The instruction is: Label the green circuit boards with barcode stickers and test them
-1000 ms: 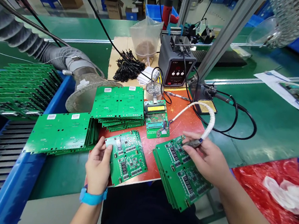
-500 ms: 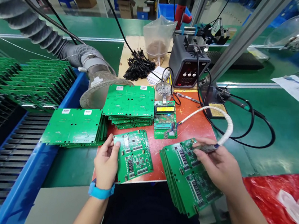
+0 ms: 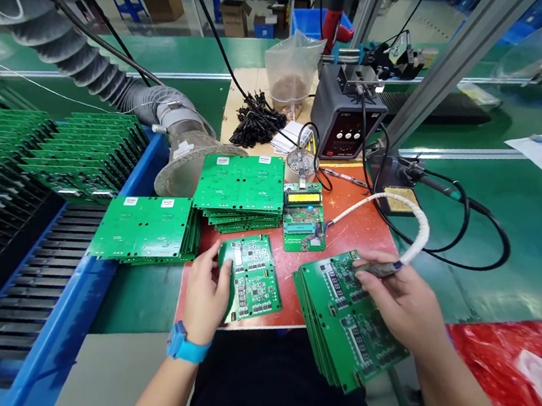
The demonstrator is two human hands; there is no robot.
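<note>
Clock centred on single circuit board (image 3: 254,280), over red mat (image 3: 356,230). Left hand (image 3: 206,287), 9 o'clock, half curled, pinching board's left edge. Right hand (image 3: 400,298), 3 o'clock, fingers closed on probe (image 3: 377,269), tip over fanned stack (image 3: 338,303). Stack's near corner juts past counter (image 3: 135,301): could slide into lap (image 3: 277,395) if pressed there. Tug on white cable (image 3: 420,231) could drag small screen board (image 3: 301,223), 1 o'clock. Soldering station (image 3: 348,117), 1 o'clock, reads "LEAD FREE". White stickers (image 3: 130,201), 10 o'clock, too small to read.
</note>
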